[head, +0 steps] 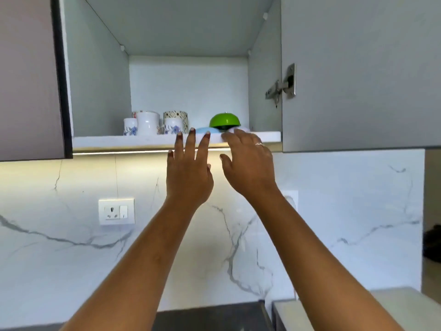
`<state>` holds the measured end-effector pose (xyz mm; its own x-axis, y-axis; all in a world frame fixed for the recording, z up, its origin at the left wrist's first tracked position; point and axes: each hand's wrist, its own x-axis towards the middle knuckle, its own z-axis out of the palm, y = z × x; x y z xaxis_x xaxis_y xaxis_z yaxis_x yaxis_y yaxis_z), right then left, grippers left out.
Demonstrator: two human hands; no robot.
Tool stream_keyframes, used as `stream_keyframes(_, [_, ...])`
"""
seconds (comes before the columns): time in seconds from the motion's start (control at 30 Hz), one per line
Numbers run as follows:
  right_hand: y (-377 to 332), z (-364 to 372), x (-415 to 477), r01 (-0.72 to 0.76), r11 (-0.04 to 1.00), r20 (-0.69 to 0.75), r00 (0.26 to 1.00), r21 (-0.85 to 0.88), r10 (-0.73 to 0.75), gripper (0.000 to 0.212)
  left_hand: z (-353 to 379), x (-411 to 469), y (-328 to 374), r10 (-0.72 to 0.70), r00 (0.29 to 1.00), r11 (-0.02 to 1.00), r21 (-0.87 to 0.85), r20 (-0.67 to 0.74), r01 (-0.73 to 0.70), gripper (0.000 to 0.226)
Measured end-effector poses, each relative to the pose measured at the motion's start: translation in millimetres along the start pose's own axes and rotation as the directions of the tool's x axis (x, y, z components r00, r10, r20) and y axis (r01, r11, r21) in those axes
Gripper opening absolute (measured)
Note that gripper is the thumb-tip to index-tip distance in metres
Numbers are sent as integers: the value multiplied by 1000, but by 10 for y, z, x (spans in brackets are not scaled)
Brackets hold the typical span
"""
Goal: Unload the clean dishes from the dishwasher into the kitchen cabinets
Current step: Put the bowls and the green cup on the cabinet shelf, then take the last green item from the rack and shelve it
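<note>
An open wall cabinet fills the upper view, its white shelf (133, 140) at eye height. On the shelf stand several white mugs with blue flowers (148, 123), a patterned mug (175, 115), an upside-down green bowl (224, 120) and a light blue dish (207, 130). My left hand (188, 170) is raised in front of the shelf edge with fingers spread and nothing in it. My right hand (248, 161) reaches beside it; its fingertips rest at the shelf edge below the green bowl, next to something white that they partly hide. It wears a ring.
The cabinet door (358, 72) stands open on the right with its hinge (284, 84) showing. A closed door (26, 77) is on the left. A marble backsplash with a wall socket (116, 211) lies below, and a dark counter (210, 316) at the bottom.
</note>
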<state>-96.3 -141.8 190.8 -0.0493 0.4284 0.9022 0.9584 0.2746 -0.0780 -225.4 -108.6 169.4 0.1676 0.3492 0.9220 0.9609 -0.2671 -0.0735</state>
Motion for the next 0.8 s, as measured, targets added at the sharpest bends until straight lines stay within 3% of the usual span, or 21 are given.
stream_keyframes(0.1, [23, -40, -631, -118, 984, 58, 992, 132, 111, 46, -113, -551, 244, -57, 970, 993, -83, 236, 78, 69])
stream_keyframes(0.2, [-25, -119, -1441, -266, 937, 197, 955, 226, 223, 43, -227, -1248, 526, -95, 849, 968, -150, 520, 200, 64])
stream_keyframes(0.27, [-35, -205, -2034, -371, 906, 381, 883, 206, 275, 44, -285, -1781, 724, -35, 750, 948, -216, 660, 234, 63])
stream_keyframes(0.37, [-17, -470, -2994, -513, 853, 600, 712, 91, 364, 53, -467, -2725, 1030, 111, 593, 921, -307, 797, 240, 65])
stream_keyframes(0.53, [-61, -1026, -4182, -614, 789, 751, 513, -17, 416, 55, -841, -4019, 1303, 228, 386, 894, -349, 894, 280, 81])
stream_keyframes(0.7, [18, -1603, -4839, -697, 715, 801, 395, -58, 450, 52, -1252, -4546, 1651, 293, 312, 876, -384, 904, 290, 72])
stream_keyframes(0.8, [241, -1926, -5055, -705, 700, 775, 378, -113, 506, 52, -1393, -4610, 2062, 361, 393, 839, -479, 846, 260, 63])
